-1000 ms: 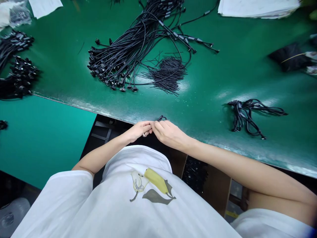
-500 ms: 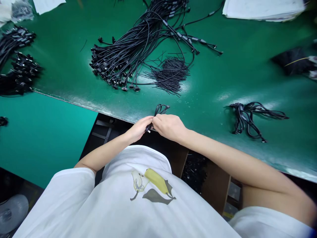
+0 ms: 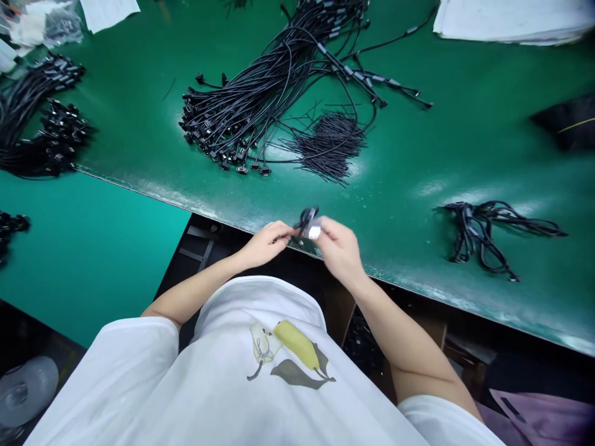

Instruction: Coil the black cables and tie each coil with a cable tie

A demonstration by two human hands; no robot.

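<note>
The right hand (image 3: 343,249) has turned and drawn slightly away from the left hand (image 3: 267,243); half a second ago their fingertips met. The small looped bundle of thin black cable (image 3: 307,220) lies between them, over the front edge of the glossy green tabletop (image 3: 395,192). The left hand is nearer, thumb and fingers pinched on the bundle's lower left; its blurred long axis seems to slope up and rightward. Right fingertips sit beside a small blurred white piece (image 3: 315,232); whether they clamp it, I cannot tell.
</note>
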